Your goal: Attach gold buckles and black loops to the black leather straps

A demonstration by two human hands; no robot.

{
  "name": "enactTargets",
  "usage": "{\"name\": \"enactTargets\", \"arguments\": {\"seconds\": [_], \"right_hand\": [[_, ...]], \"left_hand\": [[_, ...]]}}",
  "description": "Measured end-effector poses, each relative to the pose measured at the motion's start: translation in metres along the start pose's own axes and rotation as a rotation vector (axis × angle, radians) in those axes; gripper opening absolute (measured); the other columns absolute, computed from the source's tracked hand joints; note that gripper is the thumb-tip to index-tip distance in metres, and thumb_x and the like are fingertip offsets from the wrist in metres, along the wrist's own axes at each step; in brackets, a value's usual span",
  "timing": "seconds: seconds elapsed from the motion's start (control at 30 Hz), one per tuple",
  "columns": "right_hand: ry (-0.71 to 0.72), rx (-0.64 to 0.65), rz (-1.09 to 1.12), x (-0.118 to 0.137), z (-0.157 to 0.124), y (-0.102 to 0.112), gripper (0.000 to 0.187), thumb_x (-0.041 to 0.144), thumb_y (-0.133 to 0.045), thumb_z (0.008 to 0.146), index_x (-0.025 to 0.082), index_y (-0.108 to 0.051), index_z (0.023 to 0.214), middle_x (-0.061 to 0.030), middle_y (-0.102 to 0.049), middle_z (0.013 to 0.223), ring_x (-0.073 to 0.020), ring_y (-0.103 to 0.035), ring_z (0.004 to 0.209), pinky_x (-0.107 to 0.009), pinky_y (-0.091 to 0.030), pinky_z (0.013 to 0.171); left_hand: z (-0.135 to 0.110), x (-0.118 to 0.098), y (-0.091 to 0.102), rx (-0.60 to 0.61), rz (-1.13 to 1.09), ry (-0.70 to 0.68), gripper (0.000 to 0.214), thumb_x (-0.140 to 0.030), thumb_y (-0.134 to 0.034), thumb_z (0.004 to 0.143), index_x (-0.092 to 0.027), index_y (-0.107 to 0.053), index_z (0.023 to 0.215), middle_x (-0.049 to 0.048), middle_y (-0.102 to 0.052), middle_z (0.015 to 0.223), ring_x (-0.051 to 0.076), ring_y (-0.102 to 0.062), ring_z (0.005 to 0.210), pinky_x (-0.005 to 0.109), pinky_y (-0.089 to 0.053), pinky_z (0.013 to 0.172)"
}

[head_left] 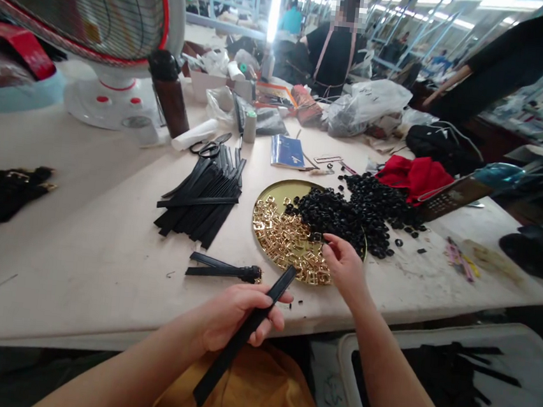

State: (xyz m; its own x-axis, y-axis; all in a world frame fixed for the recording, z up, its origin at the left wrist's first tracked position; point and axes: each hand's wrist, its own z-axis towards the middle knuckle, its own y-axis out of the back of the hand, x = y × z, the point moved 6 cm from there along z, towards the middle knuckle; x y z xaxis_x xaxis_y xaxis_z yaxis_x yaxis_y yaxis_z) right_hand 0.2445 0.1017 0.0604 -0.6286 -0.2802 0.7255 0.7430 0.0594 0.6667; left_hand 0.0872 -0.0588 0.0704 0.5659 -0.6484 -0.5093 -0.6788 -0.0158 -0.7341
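My left hand (246, 313) is closed round a black strap (244, 335), which slants upward over my lap at the table's front edge. The fingers of my right hand (344, 268) are pinched together over the round gold tray (268, 193), with a small black loop (316, 236) at their tips. Small gold buckles (280, 236) cover the tray's left and front part. A heap of small black loops (333, 209) fills its right side and spills onto the table. Left of my left hand lie a few black straps (212, 268) with gold buckle parts at one end.
A pile of black straps (205, 191) lies left of the tray, below scissors (212, 146). A fan (113, 99) and a dark bottle (169, 94) stand back left. Red cloth (415, 178) lies behind the loops. A white bin (517, 342) holds black strips. Two people stand beyond.
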Motion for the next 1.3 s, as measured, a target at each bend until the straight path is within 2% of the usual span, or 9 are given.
{"name": "enactTargets", "arguments": {"seconds": [0.13, 0.27, 0.37, 0.53, 0.7, 0.9, 1.1, 1.23, 1.3], "right_hand": [[-0.267, 0.241, 0.640, 0.013, -0.044, -0.023, 0.030, 0.043, -0.054, 0.078, 0.022, -0.060, 0.098, -0.0007, -0.058, 0.079, -0.0123, -0.051, 0.064, -0.027, -0.044, 0.064], [-0.502, 0.202, 1.020, 0.020, -0.068, -0.040, 0.022, 0.039, -0.068, 0.067, 0.021, -0.059, 0.077, 0.0034, -0.057, 0.069, -0.0083, -0.049, 0.057, -0.022, -0.043, 0.059], [-0.610, 0.185, 1.137, 0.027, -0.074, -0.051, 0.024, 0.036, -0.073, 0.061, 0.021, -0.056, 0.069, 0.0031, -0.060, 0.069, -0.0089, -0.051, 0.056, -0.023, -0.045, 0.057], [-0.581, 0.170, 1.186, 0.041, -0.078, -0.059, 0.021, 0.036, -0.072, 0.063, 0.021, -0.058, 0.069, 0.0038, -0.059, 0.066, -0.0092, -0.052, 0.057, -0.023, -0.045, 0.057], [-0.500, 0.202, 1.063, 0.036, -0.082, -0.059, 0.025, 0.033, -0.071, 0.065, 0.023, -0.062, 0.086, 0.0034, -0.059, 0.073, -0.0079, -0.052, 0.059, -0.023, -0.042, 0.060], [-0.363, 0.361, 0.836, 0.040, -0.087, -0.051, 0.018, 0.032, -0.069, 0.065, 0.020, -0.062, 0.077, 0.0039, -0.055, 0.059, -0.0102, -0.049, 0.058, -0.024, -0.038, 0.059], [-0.420, 0.476, 0.849, 0.052, -0.096, -0.064, 0.021, 0.031, -0.071, 0.061, 0.019, -0.061, 0.075, 0.0027, -0.058, 0.060, -0.0112, -0.049, 0.056, -0.024, -0.037, 0.057], [-0.449, 0.361, 0.932, 0.058, -0.100, -0.075, 0.020, 0.035, -0.069, 0.062, 0.019, -0.060, 0.070, 0.0031, -0.056, 0.059, -0.0109, -0.047, 0.055, -0.025, -0.038, 0.058], [-0.420, 0.378, 0.936, 0.062, -0.101, -0.081, 0.023, 0.038, -0.070, 0.061, 0.019, -0.059, 0.068, 0.0025, -0.055, 0.061, -0.0112, -0.046, 0.056, -0.025, -0.038, 0.057]], "left_hand": [[0.001, 0.001, 0.003, 0.025, 0.008, 0.004, 0.031, -0.016, -0.044, 0.076, -0.008, -0.054, 0.105, 0.0053, -0.063, 0.066, 0.006, -0.047, 0.039, 0.016, -0.036, 0.037], [0.000, 0.004, 0.005, 0.032, 0.050, 0.012, 0.031, -0.019, -0.042, 0.079, -0.011, -0.051, 0.107, 0.0040, -0.062, 0.065, 0.005, -0.046, 0.037, 0.015, -0.034, 0.037], [0.000, 0.003, 0.008, -0.037, 0.267, -0.035, 0.032, -0.034, -0.037, 0.085, -0.013, -0.050, 0.106, -0.0009, -0.057, 0.053, 0.005, -0.041, 0.033, 0.014, -0.028, 0.033], [0.001, -0.009, 0.016, -0.251, 0.787, -0.223, 0.033, -0.042, -0.036, 0.085, -0.014, -0.053, 0.089, -0.0037, -0.051, 0.050, 0.007, -0.043, 0.036, 0.016, -0.031, 0.036], [-0.002, -0.009, 0.021, -0.246, 1.026, -0.135, 0.033, -0.040, -0.032, 0.085, -0.016, -0.054, 0.085, -0.0045, -0.050, 0.049, 0.010, -0.043, 0.038, 0.019, -0.032, 0.040], [-0.010, -0.027, 0.016, -0.228, 1.388, -0.218, 0.031, -0.033, -0.036, 0.083, -0.017, -0.057, 0.066, 0.0000, -0.057, 0.062, 0.014, -0.050, 0.058, 0.022, -0.029, 0.052], [-0.009, -0.025, 0.014, -0.236, 1.434, -0.249, 0.030, -0.038, -0.038, 0.084, -0.019, -0.058, 0.074, 0.0014, -0.060, 0.070, 0.017, -0.052, 0.064, 0.023, -0.029, 0.056], [-0.004, -0.020, 0.013, -0.346, 1.209, -0.336, 0.032, -0.044, -0.036, 0.085, -0.019, -0.054, 0.097, 0.0029, -0.061, 0.077, 0.019, -0.054, 0.070, 0.024, -0.034, 0.062], [-0.002, -0.019, 0.016, -0.393, 1.125, -0.355, 0.038, -0.045, -0.038, 0.084, -0.018, -0.049, 0.109, 0.0037, -0.061, 0.079, 0.019, -0.054, 0.071, 0.024, -0.036, 0.063]]}}
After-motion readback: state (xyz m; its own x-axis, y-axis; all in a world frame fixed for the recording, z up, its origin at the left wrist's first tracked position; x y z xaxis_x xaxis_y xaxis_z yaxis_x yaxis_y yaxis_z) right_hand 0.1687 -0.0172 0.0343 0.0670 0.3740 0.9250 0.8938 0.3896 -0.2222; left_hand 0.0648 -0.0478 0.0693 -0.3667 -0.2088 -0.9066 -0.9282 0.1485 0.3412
